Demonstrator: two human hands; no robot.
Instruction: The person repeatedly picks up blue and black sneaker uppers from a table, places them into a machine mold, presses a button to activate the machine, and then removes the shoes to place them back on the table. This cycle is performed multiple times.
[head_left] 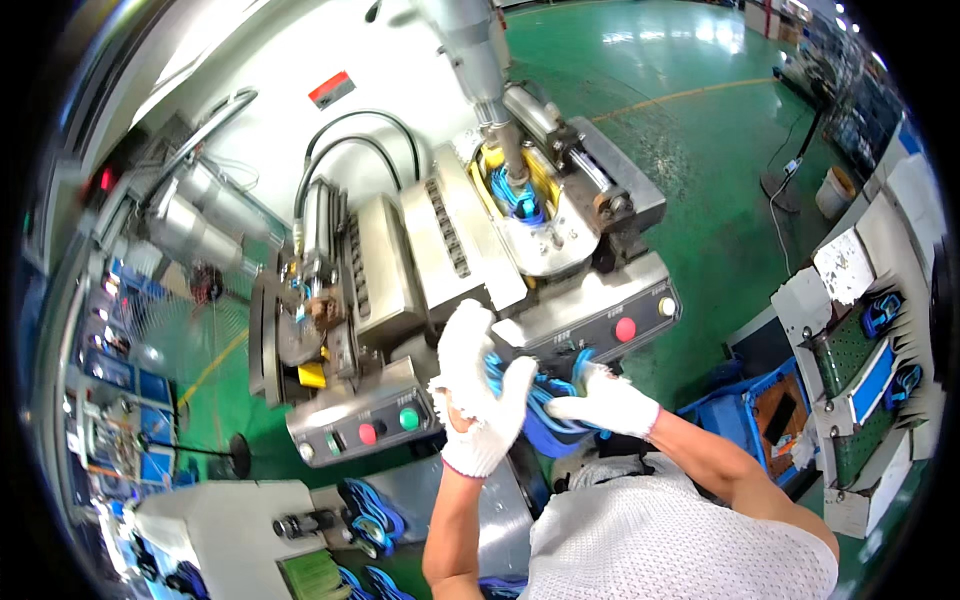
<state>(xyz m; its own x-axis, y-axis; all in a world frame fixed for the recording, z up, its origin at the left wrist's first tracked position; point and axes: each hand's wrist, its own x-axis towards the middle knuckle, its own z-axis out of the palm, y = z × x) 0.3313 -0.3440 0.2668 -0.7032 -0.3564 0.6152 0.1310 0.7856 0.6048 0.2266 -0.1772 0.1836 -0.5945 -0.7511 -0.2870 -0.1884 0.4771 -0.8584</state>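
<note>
In front of the machine's control panels, a blue-and-black strappy shoe [548, 405] is between my two hands, partly hidden by the gloves. My right hand [612, 402], in a white glove, is closed on its right side. On the other side, my gloved left hand [478, 395] points its fingers upward, with the thumb across the shoe's edge and some blue showing between thumb and fingers. Above, another blue shoe [522, 200] sits in the machine between yellow pads [548, 178], under a metal press rod [510, 150].
Red button [625, 328] and green button [409, 418] are set in the panels. Blue shoes [372, 518] lie on the bench at lower left. To the right stand a blue crate [725, 415] and a rack [835, 365] holding more shoes. A white bucket [836, 192] stands on the green floor.
</note>
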